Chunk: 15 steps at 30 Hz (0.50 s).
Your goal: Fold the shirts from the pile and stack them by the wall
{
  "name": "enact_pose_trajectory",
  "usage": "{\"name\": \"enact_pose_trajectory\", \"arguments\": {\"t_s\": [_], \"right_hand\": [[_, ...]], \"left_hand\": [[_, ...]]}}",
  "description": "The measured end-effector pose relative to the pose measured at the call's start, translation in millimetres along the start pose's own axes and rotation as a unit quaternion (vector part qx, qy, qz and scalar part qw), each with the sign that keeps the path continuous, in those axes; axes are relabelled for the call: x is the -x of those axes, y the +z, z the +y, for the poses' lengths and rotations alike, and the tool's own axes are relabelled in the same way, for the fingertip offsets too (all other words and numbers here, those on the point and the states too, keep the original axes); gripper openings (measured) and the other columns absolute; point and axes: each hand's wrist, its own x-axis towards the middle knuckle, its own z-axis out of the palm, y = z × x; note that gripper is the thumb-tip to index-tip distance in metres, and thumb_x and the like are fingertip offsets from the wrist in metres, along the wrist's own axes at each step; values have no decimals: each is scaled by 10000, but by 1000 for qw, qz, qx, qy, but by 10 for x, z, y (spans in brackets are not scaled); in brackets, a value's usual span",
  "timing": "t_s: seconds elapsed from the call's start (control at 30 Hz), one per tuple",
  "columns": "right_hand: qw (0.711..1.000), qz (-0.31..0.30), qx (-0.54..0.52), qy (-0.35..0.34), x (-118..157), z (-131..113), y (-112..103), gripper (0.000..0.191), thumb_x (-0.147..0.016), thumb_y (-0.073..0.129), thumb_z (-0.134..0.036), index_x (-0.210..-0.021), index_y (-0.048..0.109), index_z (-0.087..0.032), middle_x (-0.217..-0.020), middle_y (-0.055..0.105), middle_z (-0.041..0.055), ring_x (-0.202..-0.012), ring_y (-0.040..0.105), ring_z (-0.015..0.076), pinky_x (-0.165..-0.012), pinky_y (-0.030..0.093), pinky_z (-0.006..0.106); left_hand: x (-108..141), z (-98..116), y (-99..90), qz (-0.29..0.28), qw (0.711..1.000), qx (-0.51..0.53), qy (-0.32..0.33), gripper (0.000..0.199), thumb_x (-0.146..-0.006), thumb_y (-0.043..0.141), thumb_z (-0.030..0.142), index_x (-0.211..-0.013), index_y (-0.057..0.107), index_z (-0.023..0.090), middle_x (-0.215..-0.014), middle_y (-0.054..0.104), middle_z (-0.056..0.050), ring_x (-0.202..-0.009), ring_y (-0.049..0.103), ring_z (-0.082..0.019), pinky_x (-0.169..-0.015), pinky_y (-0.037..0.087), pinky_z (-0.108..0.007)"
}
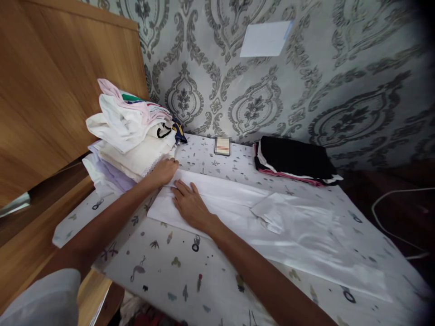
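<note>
A white shirt (231, 199) lies in a long, narrow strip across the patterned cloth, with a cuff-like end (272, 217) folded on top near its middle. My left hand (166, 172) is closed at the shirt's far left corner, beside the clothes pile, and appears to grip the fabric there; its fingertips are partly hidden. Close by, my right hand (190, 203) rests palm down on the shirt's left part with the fingers stretched out. Light creases run along the shirt toward the right.
A tall pile of folded clothes (136, 140) stands at the left against a wooden panel (74, 72). At the back right sits a stack topped with black cloth (295, 156). A small box (222, 146) stands by the wall. A white cable (387, 194) hangs at the right.
</note>
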Motion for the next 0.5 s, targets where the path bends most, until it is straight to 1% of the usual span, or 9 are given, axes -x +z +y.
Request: {"name": "enact_pose_trajectory", "arguments": {"t_s": [0.1,0.17,0.23,0.3,0.37,0.43,0.5], "right_hand": [[1000,-10,-6,6,-7,-10,-25,439,-1048,371,-271,-1425,516,-99,-1561,428,193,-1489,329,297,-1216,215,591],[1000,-21,-13,6,-15,-18,-50,439,-1050,372,-274,-1419,519,-86,-1541,456,197,-1484,338,299,-1217,205,595],[999,-30,-17,1,-20,-25,-72,437,-1055,363,-277,-1408,532,-84,-1515,488,199,-1483,342,298,-1218,193,605],[999,-32,-20,-8,-18,-26,-84,436,-1058,340,-269,-1409,535,-98,-1513,494,190,-1486,338,291,-1217,191,609],[999,-27,-29,-13,-9,-17,-79,444,-1057,317,-249,-1433,513,-117,-1538,471,169,-1491,332,274,-1221,201,592],[999,-18,-49,-8,2,9,-57,464,-1052,299,-238,-1470,472,-137,-1556,454,146,-1494,330,249,-1230,214,559],[997,-7,-80,0,9,49,-24,485,-1046,283,-238,-1499,432,-152,-1558,458,127,-1494,333,225,-1237,223,529]], "left_hand": [[239,52,-56,47,998,34,20,274,-929,410,94,-1116,608,122,-1144,638,-168,-1092,614,-280,-940,480,-406],[450,108,-56,76,992,96,33,232,-965,401,158,-1089,597,168,-1108,636,-125,-1084,611,-260,-957,483,-404],[664,168,-6,82,982,163,44,241,-990,370,195,-1112,578,199,-1102,640,-94,-1058,618,-232,-954,499,-390],[847,205,88,84,974,200,60,291,-977,364,167,-1205,541,208,-1187,637,-94,-1108,607,-219,-982,502,-391],[981,202,196,94,974,195,60,408,-917,376,80,-1288,504,194,-1291,615,-119,-1212,569,-231,-1049,472,-426],[1066,159,281,102,979,172,38,513,-850,374,7,-1322,495,167,-1350,591,-155,-1286,530,-255,-1098,432,-470],[1116,94,320,96,982,161,2,545,-827,361,-14,-1327,500,151,-1366,578,-177,-1296,528,-273,-1086,442,-483]]}}
